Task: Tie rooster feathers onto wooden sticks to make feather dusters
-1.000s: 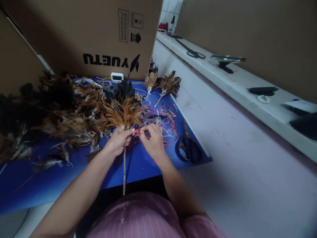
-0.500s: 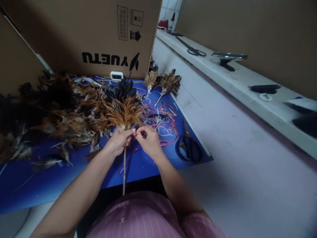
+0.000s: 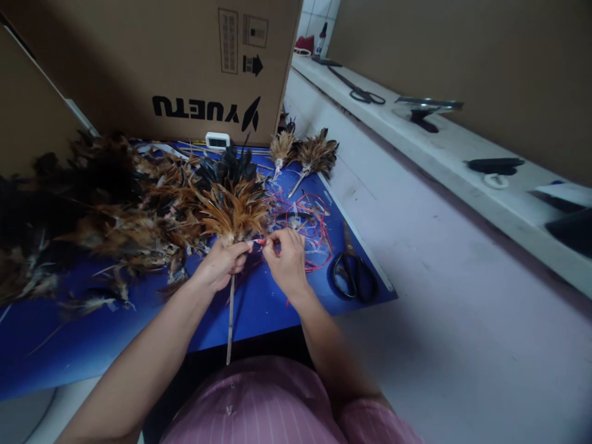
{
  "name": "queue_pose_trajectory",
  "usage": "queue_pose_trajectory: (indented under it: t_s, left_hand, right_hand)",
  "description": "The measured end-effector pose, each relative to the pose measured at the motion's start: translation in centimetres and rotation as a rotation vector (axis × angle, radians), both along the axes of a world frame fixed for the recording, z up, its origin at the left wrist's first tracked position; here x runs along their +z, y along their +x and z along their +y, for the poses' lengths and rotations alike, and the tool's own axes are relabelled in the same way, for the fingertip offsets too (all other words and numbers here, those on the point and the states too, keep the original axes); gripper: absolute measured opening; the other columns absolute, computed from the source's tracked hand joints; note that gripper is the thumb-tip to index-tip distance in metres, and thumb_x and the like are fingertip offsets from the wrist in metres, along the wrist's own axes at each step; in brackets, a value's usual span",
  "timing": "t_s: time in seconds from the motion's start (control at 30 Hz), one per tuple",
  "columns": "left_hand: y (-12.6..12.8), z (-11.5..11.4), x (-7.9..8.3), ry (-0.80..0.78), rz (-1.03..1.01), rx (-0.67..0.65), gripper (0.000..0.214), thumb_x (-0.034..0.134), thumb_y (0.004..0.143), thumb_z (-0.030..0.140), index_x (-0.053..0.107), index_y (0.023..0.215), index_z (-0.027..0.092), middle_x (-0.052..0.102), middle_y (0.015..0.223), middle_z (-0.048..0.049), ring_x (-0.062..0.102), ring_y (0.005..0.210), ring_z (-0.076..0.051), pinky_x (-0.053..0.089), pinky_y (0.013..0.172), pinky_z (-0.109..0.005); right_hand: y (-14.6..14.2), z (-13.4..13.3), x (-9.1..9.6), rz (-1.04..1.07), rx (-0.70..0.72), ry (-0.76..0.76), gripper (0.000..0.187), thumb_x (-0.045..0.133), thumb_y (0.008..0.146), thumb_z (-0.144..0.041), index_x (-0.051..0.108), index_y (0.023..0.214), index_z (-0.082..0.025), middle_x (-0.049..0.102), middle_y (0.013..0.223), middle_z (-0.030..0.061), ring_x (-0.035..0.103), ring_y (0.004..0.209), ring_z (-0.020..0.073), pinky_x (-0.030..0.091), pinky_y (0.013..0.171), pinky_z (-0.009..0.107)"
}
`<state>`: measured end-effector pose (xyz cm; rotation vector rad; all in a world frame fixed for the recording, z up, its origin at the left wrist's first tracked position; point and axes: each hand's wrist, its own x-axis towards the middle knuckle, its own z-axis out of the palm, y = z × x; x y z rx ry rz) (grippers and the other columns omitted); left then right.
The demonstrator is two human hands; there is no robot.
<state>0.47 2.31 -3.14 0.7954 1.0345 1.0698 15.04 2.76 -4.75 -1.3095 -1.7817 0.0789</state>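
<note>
My left hand (image 3: 226, 264) is closed around the neck of a feather duster (image 3: 234, 206), just below its orange-brown and black feathers. The duster's thin stick (image 3: 230, 330) points down toward my body. My right hand (image 3: 287, 259) pinches a red string (image 3: 261, 242) between thumb and fingertips. A short piece of the string spans the gap to my left thumb. Loose pink and white strings (image 3: 319, 246) lie tangled on the blue table (image 3: 272, 308) behind my right hand.
Piles of loose feathers (image 3: 124, 234) cover the table's left side. Black-handled scissors (image 3: 352, 271) lie at the right edge. Two small feather dusters (image 3: 314, 154) rest at the back right. A cardboard box (image 3: 194, 61) stands behind, near a small white digital display (image 3: 217, 140). A ledge (image 3: 435, 148) runs along the right.
My right hand has drawn a little to the right, away from my left hand, so more red string shows between them. The left hand keeps its hold; the stick's lower end shifted slightly left.
</note>
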Motion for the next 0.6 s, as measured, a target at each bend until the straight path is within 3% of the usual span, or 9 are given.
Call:
queue_pose_trajectory:
  t_s: [0.2, 0.33, 0.47, 0.6]
  left_hand:
    - [-0.1, 0.0, 0.1, 0.024, -0.016, -0.039, 0.029, 0.075, 0.067, 0.033, 0.055, 0.072, 0.014, 0.035, 0.048, 0.0091, 0.022, 0.036, -0.001, 0.012, 0.033, -0.015]
    - [0.0, -0.1, 0.0, 0.014, -0.006, -0.045, 0.032, 0.076, 0.067, 0.037, 0.052, 0.07, 0.015, 0.029, 0.045, 0.011, 0.019, 0.036, -0.001, 0.011, 0.033, -0.014]
    - [0.1, -0.2, 0.1, 0.012, -0.009, -0.017, 0.033, 0.076, 0.066, 0.034, 0.05, 0.071, 0.016, 0.031, 0.047, 0.0108, 0.022, 0.036, -0.001, 0.012, 0.033, -0.013]
    - [0.1, -0.2, 0.2, 0.001, 0.002, -0.017, 0.03, 0.075, 0.066, 0.031, 0.05, 0.069, 0.015, 0.031, 0.046, 0.0106, 0.022, 0.035, 0.0, 0.013, 0.032, -0.013]
  right_hand:
    - [0.2, -0.2, 0.2, -0.063, -0.022, 0.053, 0.01, 0.051, 0.084, -0.016, 0.053, 0.076, -0.02, 0.06, 0.075, 0.0015, 0.053, 0.078, 0.0183, 0.037, 0.078, 0.035]
    - [-0.4, -0.7, 0.2, -0.202, -0.056, 0.132, 0.011, 0.05, 0.088, -0.019, 0.053, 0.077, -0.02, 0.06, 0.076, 0.0034, 0.05, 0.079, 0.0195, 0.036, 0.081, 0.036]
    - [-0.9, -0.9, 0.3, -0.312, -0.074, 0.211, 0.013, 0.048, 0.09, -0.02, 0.054, 0.079, -0.019, 0.059, 0.074, 0.0039, 0.048, 0.078, 0.0197, 0.036, 0.082, 0.037]
    - [-1.1, -0.9, 0.4, -0.323, -0.058, 0.196, 0.015, 0.046, 0.091, -0.021, 0.054, 0.078, -0.019, 0.057, 0.073, 0.004, 0.047, 0.077, 0.0198, 0.036, 0.082, 0.038]
